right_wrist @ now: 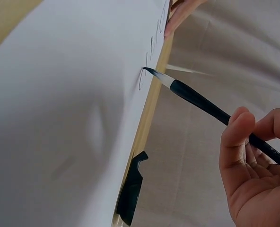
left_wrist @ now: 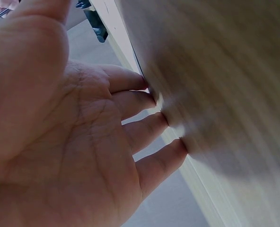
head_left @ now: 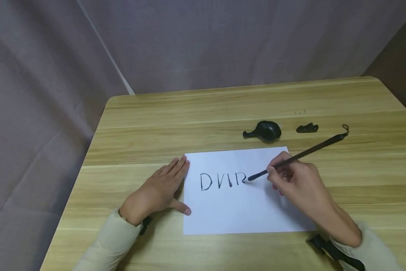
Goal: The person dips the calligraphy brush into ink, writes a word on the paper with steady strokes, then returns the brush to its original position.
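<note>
- Brush [head_left: 304, 154] is held in right hand [head_left: 301, 180]; shaft is pinched between curled fingers and thumb, lower part gripped.
- Brush is tilted over the right part of the white paper [head_left: 230, 214], tip pointed left, looped cord [head_left: 345, 129] at the far end.
- Dark brush tip [right_wrist: 151, 71] with a pale band above it is seen at the last mark, apparently touching the paper.
- Row of black marks [head_left: 230, 183] is inked across the upper half of the paper: a D at left, slanted and upright strokes, then an R-like shape next to the tip.
- Left hand [head_left: 155, 192] is laid at the paper's left edge; fingers are extended, thumb is spread away and rested over the edge, nothing gripped.
- Left fingertips are placed by the upper left corner; in the left wrist view they are pressed down on the surface.
- Paper is laid flat on the wood-grain table [head_left: 148, 131].
- Black dish [head_left: 268, 131] with a short handle pointed left is set just beyond the paper's top edge.
- Small black bumpy piece [head_left: 307, 128] is placed right of the dish, apart from it.
- Grey curtain [head_left: 203, 41] is hung behind the table.
</note>
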`<state>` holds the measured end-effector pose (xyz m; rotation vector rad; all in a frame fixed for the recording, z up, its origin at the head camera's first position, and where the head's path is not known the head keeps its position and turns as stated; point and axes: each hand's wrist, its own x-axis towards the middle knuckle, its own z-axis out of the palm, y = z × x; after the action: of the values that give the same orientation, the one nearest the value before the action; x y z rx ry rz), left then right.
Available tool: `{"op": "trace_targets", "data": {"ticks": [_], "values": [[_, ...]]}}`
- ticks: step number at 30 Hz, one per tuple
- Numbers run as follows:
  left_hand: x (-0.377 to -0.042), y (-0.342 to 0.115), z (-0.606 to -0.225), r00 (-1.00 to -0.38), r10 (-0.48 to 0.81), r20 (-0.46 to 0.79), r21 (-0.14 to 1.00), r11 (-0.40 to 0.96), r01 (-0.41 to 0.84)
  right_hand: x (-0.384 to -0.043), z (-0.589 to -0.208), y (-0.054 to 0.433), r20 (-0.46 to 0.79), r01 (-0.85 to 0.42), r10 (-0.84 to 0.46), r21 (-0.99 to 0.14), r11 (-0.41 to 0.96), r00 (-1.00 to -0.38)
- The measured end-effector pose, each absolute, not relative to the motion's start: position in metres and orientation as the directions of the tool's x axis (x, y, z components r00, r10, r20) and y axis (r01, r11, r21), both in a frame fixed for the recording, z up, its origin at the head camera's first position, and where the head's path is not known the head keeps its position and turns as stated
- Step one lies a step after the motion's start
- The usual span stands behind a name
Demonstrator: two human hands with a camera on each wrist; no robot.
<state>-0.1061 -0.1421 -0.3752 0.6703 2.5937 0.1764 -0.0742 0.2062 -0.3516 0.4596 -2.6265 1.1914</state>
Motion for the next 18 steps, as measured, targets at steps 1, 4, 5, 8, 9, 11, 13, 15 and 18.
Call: {"op": "trace_targets", "data": {"ticks": [1, 4, 5, 8, 9, 11, 13, 15, 18], "values": [[-0.106, -0.142, -0.375, -0.779, 0.487, -0.395, 0.230, 0.874, 0.429, -0.074, -0.351, 0.205, 0.319, -0.368, -0.194, -0.695, 0.617, -0.928], [-0.106, -0.142, -0.375, -0.779, 0.487, -0.396, 0.232, 0.873, 0.428, -0.075, -0.350, 0.201, 0.314, -0.373, -0.206, -0.707, 0.601, -0.927], [-0.106, -0.142, -0.375, -0.779, 0.485, -0.398, 0.230, 0.874, 0.427, -0.075, -0.350, 0.200, 0.312, -0.373, -0.209, -0.710, 0.597, -0.927], [-0.106, -0.141, -0.375, -0.778, 0.486, -0.398, 0.234, 0.874, 0.426, -0.076, -0.350, 0.197, 0.303, -0.371, -0.216, -0.712, 0.595, -0.928], [-0.106, -0.141, -0.375, -0.778, 0.485, -0.400, 0.234, 0.875, 0.425, -0.076, -0.350, 0.196, 0.300, -0.370, -0.219, -0.713, 0.595, -0.929], [-0.106, -0.141, -0.375, -0.778, 0.484, -0.399, 0.235, 0.875, 0.424, -0.076, -0.349, 0.194, 0.301, -0.372, -0.221, -0.711, 0.597, -0.928], [-0.106, -0.141, -0.375, -0.779, 0.484, -0.399, 0.236, 0.875, 0.423, -0.077, -0.348, 0.194, 0.310, -0.377, -0.216, -0.711, 0.594, -0.926], [-0.106, -0.141, -0.376, -0.779, 0.483, -0.399, 0.234, 0.875, 0.423, -0.078, -0.346, 0.193, 0.322, -0.381, -0.208, -0.714, 0.588, -0.924], [-0.106, -0.141, -0.376, -0.780, 0.481, -0.400, 0.230, 0.877, 0.423, -0.078, -0.344, 0.190, 0.320, -0.371, -0.193, -0.727, 0.578, -0.928]]}}
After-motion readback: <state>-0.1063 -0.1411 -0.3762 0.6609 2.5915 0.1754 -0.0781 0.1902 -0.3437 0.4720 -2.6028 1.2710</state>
